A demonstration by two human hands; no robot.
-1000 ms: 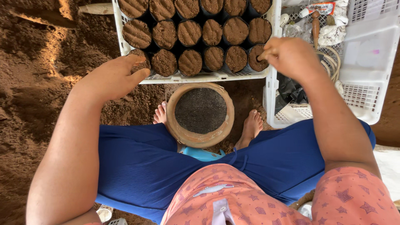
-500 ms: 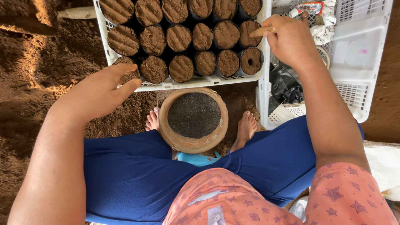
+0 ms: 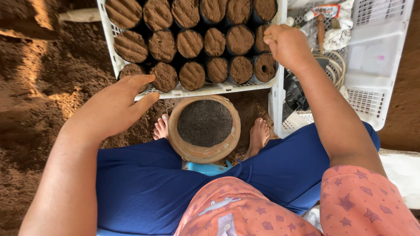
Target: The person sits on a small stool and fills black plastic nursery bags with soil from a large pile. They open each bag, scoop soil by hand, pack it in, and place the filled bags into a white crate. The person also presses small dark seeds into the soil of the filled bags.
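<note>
my right hand point(image 3: 286, 43) is pinched shut over the holed soil bag point(image 3: 265, 67) at the white crate point(image 3: 192, 89)'s near right corner, what it pinches unseen; left hand point(image 3: 114, 107) spread beside the crate. seeding step, i judge; next needs a careful drop.

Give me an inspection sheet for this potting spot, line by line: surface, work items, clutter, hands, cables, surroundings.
Surface: loose brown soil ground, uneven, with sunlit patches.
Job's things: white crate packed with soil-filled black bags; one bag at the right end has a hole in its soil. Round clay bowl of dark soil stands between the bare feet.
Clutter: second white crate with wrappers, a wooden-handled tool and odds and ends.
Hands: left hand open, fingertips at the crate's near left corner; right hand closed above the holed bag, contents not visible.
Cables: pale coiled cord in the second crate.
Surroundings: a pale stick-like object lies at the far left.
</note>
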